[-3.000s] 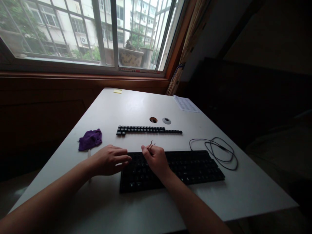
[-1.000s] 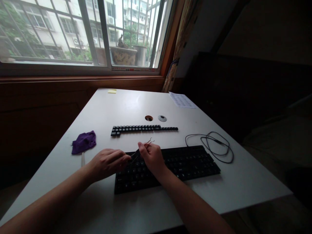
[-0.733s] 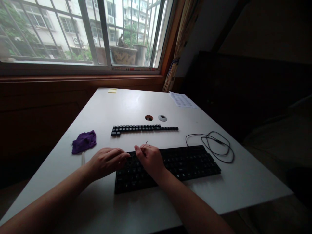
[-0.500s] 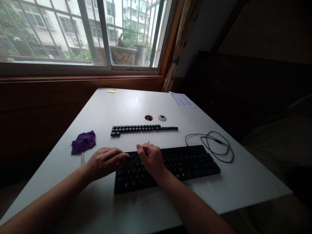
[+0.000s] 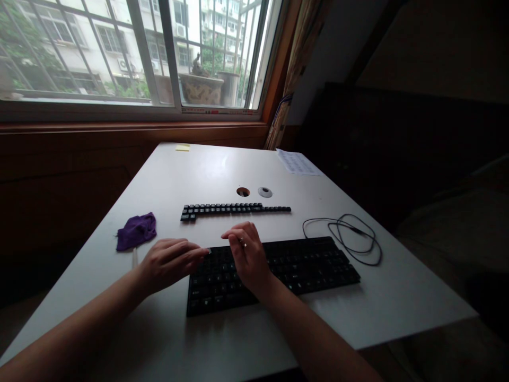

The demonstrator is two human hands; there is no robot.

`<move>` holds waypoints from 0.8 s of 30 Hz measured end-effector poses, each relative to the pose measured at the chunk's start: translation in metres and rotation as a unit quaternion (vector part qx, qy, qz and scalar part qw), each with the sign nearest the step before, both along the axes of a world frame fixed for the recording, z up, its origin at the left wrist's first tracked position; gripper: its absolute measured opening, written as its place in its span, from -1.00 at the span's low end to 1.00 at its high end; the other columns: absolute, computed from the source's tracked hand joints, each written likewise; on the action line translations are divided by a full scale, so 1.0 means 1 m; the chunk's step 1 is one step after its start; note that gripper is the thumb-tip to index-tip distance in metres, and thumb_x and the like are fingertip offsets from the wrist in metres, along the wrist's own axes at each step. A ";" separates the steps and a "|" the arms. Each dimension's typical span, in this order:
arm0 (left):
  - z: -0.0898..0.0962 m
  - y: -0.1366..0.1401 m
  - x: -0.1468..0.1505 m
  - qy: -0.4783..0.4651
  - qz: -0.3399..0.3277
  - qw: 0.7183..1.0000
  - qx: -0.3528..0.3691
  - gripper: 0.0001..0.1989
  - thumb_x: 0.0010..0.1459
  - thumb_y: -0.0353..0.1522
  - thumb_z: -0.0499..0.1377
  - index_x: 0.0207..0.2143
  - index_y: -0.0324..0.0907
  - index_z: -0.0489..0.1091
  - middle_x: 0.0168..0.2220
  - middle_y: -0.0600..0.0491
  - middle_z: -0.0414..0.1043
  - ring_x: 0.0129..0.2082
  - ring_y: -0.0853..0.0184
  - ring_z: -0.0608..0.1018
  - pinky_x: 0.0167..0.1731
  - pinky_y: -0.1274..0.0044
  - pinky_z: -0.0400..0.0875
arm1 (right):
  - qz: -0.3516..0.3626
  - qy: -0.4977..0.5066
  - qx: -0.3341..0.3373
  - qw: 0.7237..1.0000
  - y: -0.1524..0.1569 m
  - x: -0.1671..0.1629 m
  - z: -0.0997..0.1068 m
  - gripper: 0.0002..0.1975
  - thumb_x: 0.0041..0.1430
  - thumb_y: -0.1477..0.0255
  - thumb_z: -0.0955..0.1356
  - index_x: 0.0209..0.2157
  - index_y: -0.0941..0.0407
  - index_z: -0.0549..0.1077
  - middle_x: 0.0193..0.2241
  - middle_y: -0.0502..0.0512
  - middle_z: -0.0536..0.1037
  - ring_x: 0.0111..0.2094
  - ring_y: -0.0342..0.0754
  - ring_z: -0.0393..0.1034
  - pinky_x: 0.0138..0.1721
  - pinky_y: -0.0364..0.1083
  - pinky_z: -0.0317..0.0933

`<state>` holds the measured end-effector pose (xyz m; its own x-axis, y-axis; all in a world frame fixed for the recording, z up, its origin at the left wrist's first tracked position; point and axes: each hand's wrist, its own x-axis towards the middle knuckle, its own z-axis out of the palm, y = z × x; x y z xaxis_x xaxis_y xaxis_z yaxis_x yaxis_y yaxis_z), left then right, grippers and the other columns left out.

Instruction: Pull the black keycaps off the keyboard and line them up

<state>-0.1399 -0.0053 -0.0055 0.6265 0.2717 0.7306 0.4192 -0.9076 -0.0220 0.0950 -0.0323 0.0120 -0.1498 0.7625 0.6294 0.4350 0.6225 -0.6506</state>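
The black keyboard [image 5: 314,265] lies slightly askew on the white table, under my hands. My left hand [image 5: 170,263] is over its left end, fingers drawn together, with a small dark keycap [image 5: 208,251] at the fingertips. Over the left-middle keys is my right hand [image 5: 250,258], its fingers curled and the index pointing left. A thin wire keycap puller [image 5: 243,242] shows between its fingers, mostly hidden by the hand. Beyond the keyboard, loose black keycaps [image 5: 222,209] are lined up in rows, the nearest one short.
Left of the keyboard lies a purple cloth [image 5: 136,232] on a pale stick [image 5: 135,258]. A coiled black cable [image 5: 374,244] is at the right. Farther back are a cable hole [image 5: 243,192], a grey ring cover [image 5: 265,192], a printed sheet [image 5: 298,162] and yellow notes [image 5: 183,147].
The wire prongs that stretched between my hands are gone from there; the puller is now tucked in my right hand, whose index finger has extended. A keycap shows at my left fingertips.
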 end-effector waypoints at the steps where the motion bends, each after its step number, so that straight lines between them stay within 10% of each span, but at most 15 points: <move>1: 0.000 0.000 -0.001 -0.005 -0.004 1.000 0.002 -0.69 0.14 -0.47 0.31 -0.05 -0.14 0.46 -0.31 0.10 0.57 -0.39 0.43 0.56 -0.38 0.57 0.38 | 0.023 0.002 -0.006 1.000 0.000 0.000 0.000 -0.79 0.38 0.47 0.20 -0.18 0.10 0.46 -0.27 0.10 0.42 -0.19 -0.04 0.32 -0.10 -0.02 0.23; 6: 0.002 0.001 -0.003 -0.014 -0.021 1.000 0.003 -0.68 0.13 -0.48 0.31 -0.04 -0.18 0.46 -0.29 0.06 0.58 -0.37 0.42 0.57 -0.37 0.57 0.41 | 0.118 -0.015 -0.027 0.993 0.001 -0.001 -0.004 -0.78 0.38 0.47 0.21 -0.07 0.12 0.45 -0.31 0.08 0.40 -0.30 -0.10 0.32 -0.23 -0.10 0.27; 24: -0.001 0.002 -0.012 0.032 -0.021 0.999 0.000 -0.64 0.25 -0.45 0.20 0.10 -0.16 0.40 -0.17 -0.02 0.60 -0.25 0.35 0.62 -0.24 0.54 0.51 | 0.124 -0.060 -0.019 0.990 0.004 -0.002 -0.004 -0.81 0.28 0.33 0.36 -0.19 0.16 0.52 -0.44 0.02 0.37 -0.42 -0.13 0.27 -0.37 -0.15 0.21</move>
<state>-0.1524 -0.0036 -0.0065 0.6832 0.2444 0.6881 0.3784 -0.9244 -0.0474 0.0931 -0.0286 0.0083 -0.4079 0.7150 0.5677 0.3467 0.6966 -0.6281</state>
